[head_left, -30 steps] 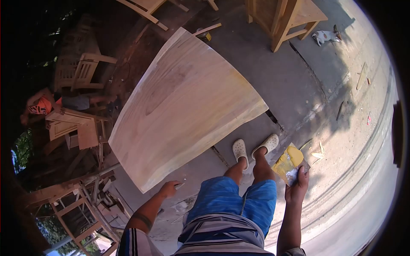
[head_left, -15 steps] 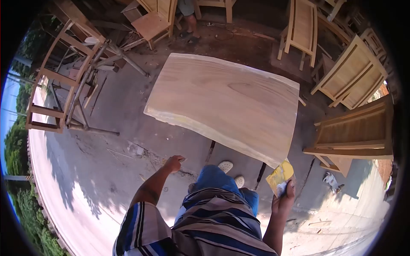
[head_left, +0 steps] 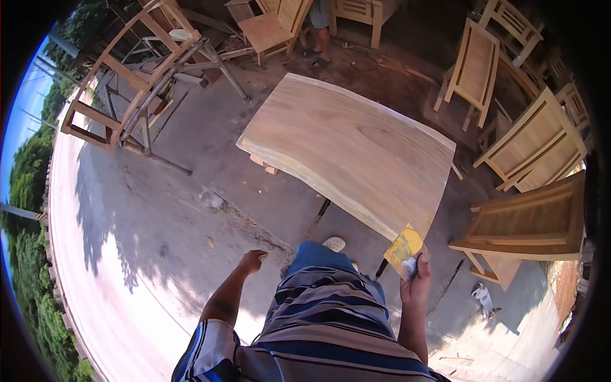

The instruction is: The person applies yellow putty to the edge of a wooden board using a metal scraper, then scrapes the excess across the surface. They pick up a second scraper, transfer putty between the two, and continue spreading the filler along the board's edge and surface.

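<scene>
A large wooden slab (head_left: 356,146) with one wavy, pale edge lies in front of me, raised on supports. My right hand (head_left: 417,280) grips a flat yellow board (head_left: 403,249) smeared with yellow and white paste, near the slab's lower right corner. Out to the left, over the concrete floor and apart from the slab, my left hand (head_left: 252,261) is closed. Something small and thin sticks out of its fingers, too small to name.
Wooden frames stand at the left (head_left: 118,76) and right (head_left: 528,219). A chair (head_left: 270,32) and a person's legs (head_left: 320,35) are at the back. A cat (head_left: 482,299) lies on the floor at the right. My shoe (head_left: 333,243) is below the slab.
The view has turned and tilted, so the slab and frames sit further right and the frames lower. My left hand has moved slightly down and left; the yellow board remains in my right hand.
</scene>
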Available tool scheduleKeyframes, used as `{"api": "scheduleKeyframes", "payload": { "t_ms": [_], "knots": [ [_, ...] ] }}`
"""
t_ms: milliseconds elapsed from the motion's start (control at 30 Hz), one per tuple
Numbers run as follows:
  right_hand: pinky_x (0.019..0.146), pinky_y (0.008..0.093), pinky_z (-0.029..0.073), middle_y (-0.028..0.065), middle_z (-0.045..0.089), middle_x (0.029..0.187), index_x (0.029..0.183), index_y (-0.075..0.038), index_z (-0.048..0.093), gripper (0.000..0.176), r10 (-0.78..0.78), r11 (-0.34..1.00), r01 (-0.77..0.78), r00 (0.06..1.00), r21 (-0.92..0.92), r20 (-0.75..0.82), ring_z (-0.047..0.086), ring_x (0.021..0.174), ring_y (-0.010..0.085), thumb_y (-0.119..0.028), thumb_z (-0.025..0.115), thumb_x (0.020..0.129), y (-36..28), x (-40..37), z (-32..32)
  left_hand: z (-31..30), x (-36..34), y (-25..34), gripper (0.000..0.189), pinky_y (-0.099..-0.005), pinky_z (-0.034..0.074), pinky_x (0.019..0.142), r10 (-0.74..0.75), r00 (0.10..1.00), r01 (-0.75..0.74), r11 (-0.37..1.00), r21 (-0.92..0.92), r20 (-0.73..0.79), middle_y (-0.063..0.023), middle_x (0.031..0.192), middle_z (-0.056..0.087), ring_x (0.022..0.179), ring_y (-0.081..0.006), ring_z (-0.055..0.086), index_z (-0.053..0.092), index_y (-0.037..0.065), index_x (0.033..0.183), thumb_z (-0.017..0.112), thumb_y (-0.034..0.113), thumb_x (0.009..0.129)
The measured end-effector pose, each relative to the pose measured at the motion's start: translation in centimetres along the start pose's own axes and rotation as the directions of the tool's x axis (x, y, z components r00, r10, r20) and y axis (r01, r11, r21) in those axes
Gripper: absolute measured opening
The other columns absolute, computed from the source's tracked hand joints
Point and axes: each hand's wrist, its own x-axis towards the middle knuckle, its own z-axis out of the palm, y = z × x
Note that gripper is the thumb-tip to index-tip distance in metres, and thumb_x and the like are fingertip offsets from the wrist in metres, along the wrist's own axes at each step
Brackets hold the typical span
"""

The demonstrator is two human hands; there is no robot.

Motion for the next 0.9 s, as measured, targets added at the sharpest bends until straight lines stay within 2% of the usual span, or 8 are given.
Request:
{"api": "scheduleKeyframes", "payload": {
  "t_ms": [100,200,400,567,800,900],
  "knots": [
    [0.089,0.0363,0.048,0.0122,0.057,0.113,0.116,0.001,0.046,0.026,0.016,1.000,-0.016,1.000,-0.003,0.012,0.059,0.102,0.0217,-0.015,0.046,0.095,0.0,-0.4,-0.2,0.4,-2.7,-0.6,0.046,-0.0367,0.048,0.086,-0.014,0.999,0.015,1.000,0.013,-0.042,-0.0159,0.107,0.063,0.101,-0.0332,0.059,0.064,0.014,0.110,0.046,0.001,0.071],
    [0.089,0.0363,0.048,0.0119,0.057,0.113,0.116,0.001,0.046,0.026,0.034,0.999,-0.034,0.999,-0.006,0.025,0.058,0.103,0.0214,-0.015,0.046,0.095,0.0,-0.4,-0.8,1.5,-4.9,-2.5,0.046,-0.0355,0.048,0.085,-0.020,0.997,0.012,0.994,-0.111,-0.078,-0.0158,0.106,0.064,0.101,-0.0323,0.060,0.064,0.014,0.111,0.045,0.000,0.071],
    [0.090,0.0362,0.047,0.0111,0.057,0.113,0.119,0.000,0.045,0.029,0.041,0.999,-0.040,0.998,-0.021,0.051,0.058,0.103,0.0206,-0.016,0.047,0.095,1.1,-0.7,-0.2,4.2,-7.1,-6.7,0.047,-0.0344,0.048,0.084,-0.229,0.972,0.236,0.952,-0.195,0.058,-0.0170,0.105,0.064,0.101,-0.0312,0.061,0.064,0.013,0.111,0.044,-0.001,0.071],
    [0.090,0.0361,0.047,0.0106,0.057,0.113,0.120,0.000,0.045,0.030,0.047,0.998,-0.045,0.998,-0.041,0.048,0.058,0.104,0.0211,-0.015,0.048,0.094,3.3,-0.3,1.6,4.3,-5.7,-10.8,0.048,-0.0345,0.048,0.085,-0.180,0.983,0.184,0.961,-0.204,0.040,-0.0173,0.105,0.064,0.101,-0.0307,0.061,0.064,0.013,0.111,0.043,-0.002,0.071],
    [0.091,0.0369,0.047,0.0093,0.058,0.112,0.118,-0.001,0.047,0.030,0.076,0.991,-0.071,0.996,-0.112,0.038,0.058,0.103,0.0212,-0.016,0.049,0.093,7.4,1.5,7.6,0.0,-2.2,-11.7,0.049,-0.0341,0.048,0.084,-0.145,0.989,0.141,0.957,-0.254,0.002,-0.0173,0.104,0.065,0.100,-0.0300,0.062,0.065,0.012,0.110,0.039,-0.003,0.071],
    [0.090,0.0371,0.047,0.0092,0.058,0.112,0.118,-0.001,0.047,0.029,0.085,0.988,-0.077,0.995,-0.133,0.058,0.058,0.103,0.0209,-0.016,0.049,0.093,8.9,2.8,10.3,-0.9,0.1,-12.8,0.049,-0.0338,0.048,0.084,-0.169,0.985,0.164,0.924,-0.346,0.015,-0.0173,0.103,0.065,0.099,-0.0295,0.062,0.065,0.011,0.109,0.039,-0.004,0.071]
  ]
}}
